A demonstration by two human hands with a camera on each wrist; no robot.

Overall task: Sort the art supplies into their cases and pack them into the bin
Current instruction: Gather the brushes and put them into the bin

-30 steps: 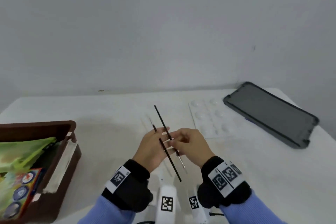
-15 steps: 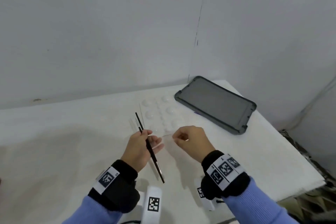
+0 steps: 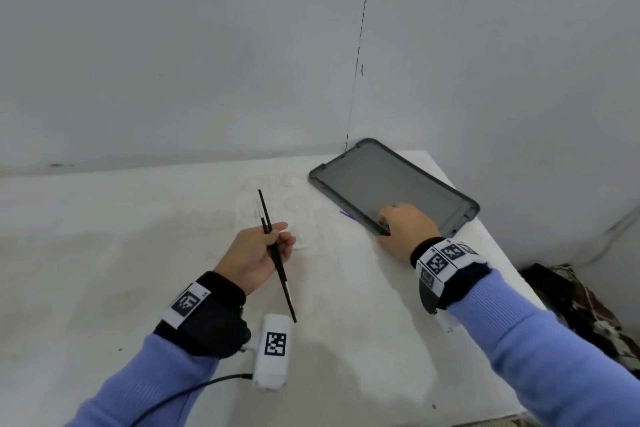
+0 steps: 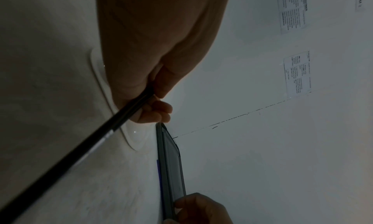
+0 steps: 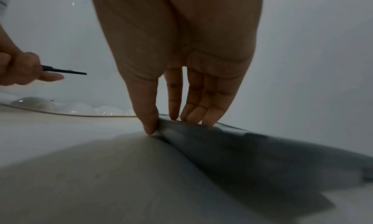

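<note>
I see the dark grey case (image 3: 391,185) lying flat at the far right corner of the white desk (image 3: 104,253); I cannot tell what it holds. Just left of it sits a clear palette tray (image 3: 298,208) with round wells. My right hand (image 3: 407,230) reaches forward, straight fingers (image 5: 193,100) resting on the case's near edge, thumb against its rim. My left hand (image 3: 258,255) hovers above the desk, its grip closed around two thin black brushes (image 3: 277,256), held together and angled towards me.
</note>
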